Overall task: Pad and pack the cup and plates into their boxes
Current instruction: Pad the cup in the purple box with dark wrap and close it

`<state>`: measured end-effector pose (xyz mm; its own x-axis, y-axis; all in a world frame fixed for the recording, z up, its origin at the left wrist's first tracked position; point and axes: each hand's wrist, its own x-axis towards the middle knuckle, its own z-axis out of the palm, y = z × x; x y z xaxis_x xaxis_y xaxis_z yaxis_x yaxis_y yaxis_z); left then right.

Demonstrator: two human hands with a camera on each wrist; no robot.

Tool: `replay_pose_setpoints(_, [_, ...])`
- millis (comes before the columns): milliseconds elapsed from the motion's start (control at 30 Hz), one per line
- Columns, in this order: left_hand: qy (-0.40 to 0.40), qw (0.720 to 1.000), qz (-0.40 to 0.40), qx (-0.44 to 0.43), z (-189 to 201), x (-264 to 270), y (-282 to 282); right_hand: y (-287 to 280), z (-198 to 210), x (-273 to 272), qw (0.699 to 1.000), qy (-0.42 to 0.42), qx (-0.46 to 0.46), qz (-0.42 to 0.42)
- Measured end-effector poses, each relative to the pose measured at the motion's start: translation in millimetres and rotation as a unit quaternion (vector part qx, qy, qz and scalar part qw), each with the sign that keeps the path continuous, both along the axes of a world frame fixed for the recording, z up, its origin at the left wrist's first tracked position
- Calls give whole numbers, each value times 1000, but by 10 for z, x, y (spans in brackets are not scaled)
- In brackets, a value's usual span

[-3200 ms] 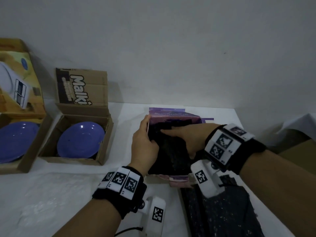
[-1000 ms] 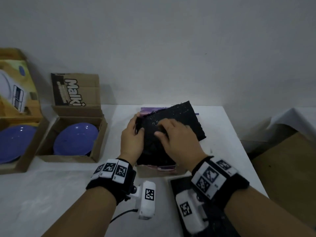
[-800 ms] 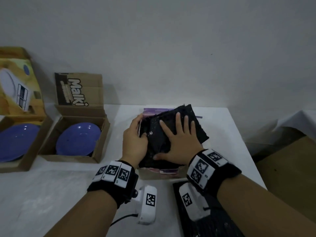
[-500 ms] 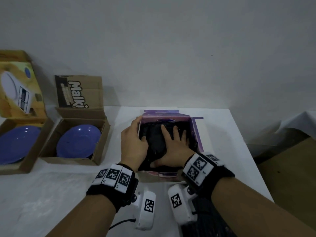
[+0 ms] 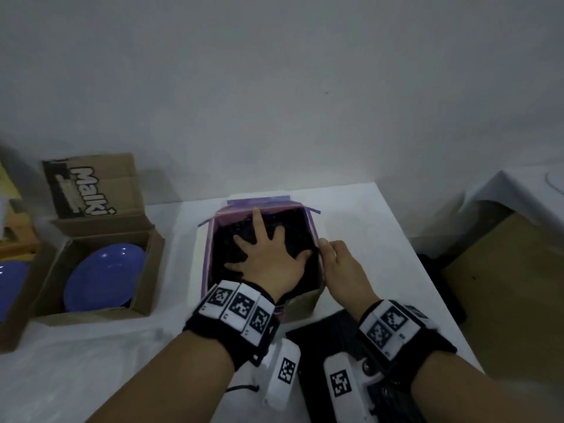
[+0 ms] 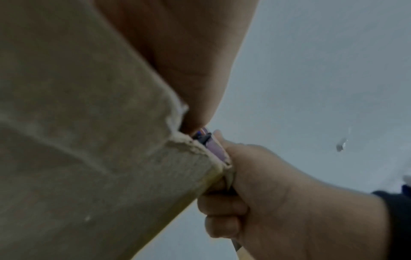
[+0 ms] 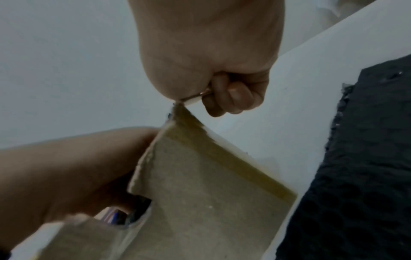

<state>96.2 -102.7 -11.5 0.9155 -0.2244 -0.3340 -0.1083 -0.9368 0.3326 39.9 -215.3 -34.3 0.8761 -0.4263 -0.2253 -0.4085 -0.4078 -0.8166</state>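
Note:
A purple box (image 5: 210,239) stands in the middle of the white table, filled with black bubble padding (image 5: 297,227). My left hand (image 5: 265,242) reaches inside it, fingers spread flat and pressing the padding down. My right hand (image 5: 328,254) grips the box's right wall near the front corner; the left wrist view shows that right hand (image 6: 266,193) curled round the cardboard edge (image 6: 218,158). No cup is visible. A blue plate (image 5: 103,276) lies in the open brown box (image 5: 143,300) at the left. A second blue plate (image 5: 12,282) shows at the far left edge.
A loose black padding sheet (image 5: 323,340) lies on the table under my right wrist, also seen as the padding sheet (image 7: 355,176) in the right wrist view. The table's right edge (image 5: 427,285) is close to the box. A brown cabinet (image 5: 503,285) stands beyond it.
The black padding went from sticking up out of the purple box to lying down inside it. My left hand moved from the left wall into the box; my right hand moved out to the right wall.

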Motion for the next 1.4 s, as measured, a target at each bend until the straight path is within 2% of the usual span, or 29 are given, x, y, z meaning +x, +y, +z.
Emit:
replay_pose_setpoints(233, [9, 999, -18, 49, -60, -23, -65, -9, -36, 27, 999, 19, -26, -1])
replay_pose_setpoints(267, [-8, 997, -36, 69, -49, -10, -63, -23, -31, 23, 999, 22, -38, 0])
replay_pose_setpoints(333, [-91, 983, -102, 120, -48, 44, -17, -43, -26, 11, 998, 20, -64, -1])
replay_pose_setpoints(400, [-160, 967, -161, 118, -82, 106, 48, -35, -19, 4, 997, 26, -78, 2])
replay_pose_setpoints(533, [-92, 977, -185, 42, -170, 179, 91, -9, -15, 5, 997, 31, -71, -2])
replay_pose_setpoints(667, [-54, 981, -177, 52, -158, 252, 37, -19, -8, -8, 996, 28, -89, -7])
replay_pose_setpoints(833, [-89, 973, -183, 107, -135, 135, 64, 2, -29, 5, 994, 36, -103, -5])
replay_pose_setpoints(900, [-53, 979, -139, 142, -101, 80, 97, 2, -47, 13, 993, 35, -110, 1])
replay_pose_setpoints(1033, [123, 982, -75, 124, -6, 147, 164, 7, -118, 11, 990, 41, -130, 21])
replay_pose_setpoints(1167, [139, 989, -35, 28, -55, 149, 202, 19, -104, 20, 994, 26, -104, -4])
replay_pose_setpoints(1267, [140, 989, -38, 6, -53, 128, 233, 26, -77, 10, 996, 24, -86, -20])
replay_pose_setpoints(1400, [265, 959, -97, 1, 214, 361, 379, 27, -72, 7, 993, 30, -111, 1])
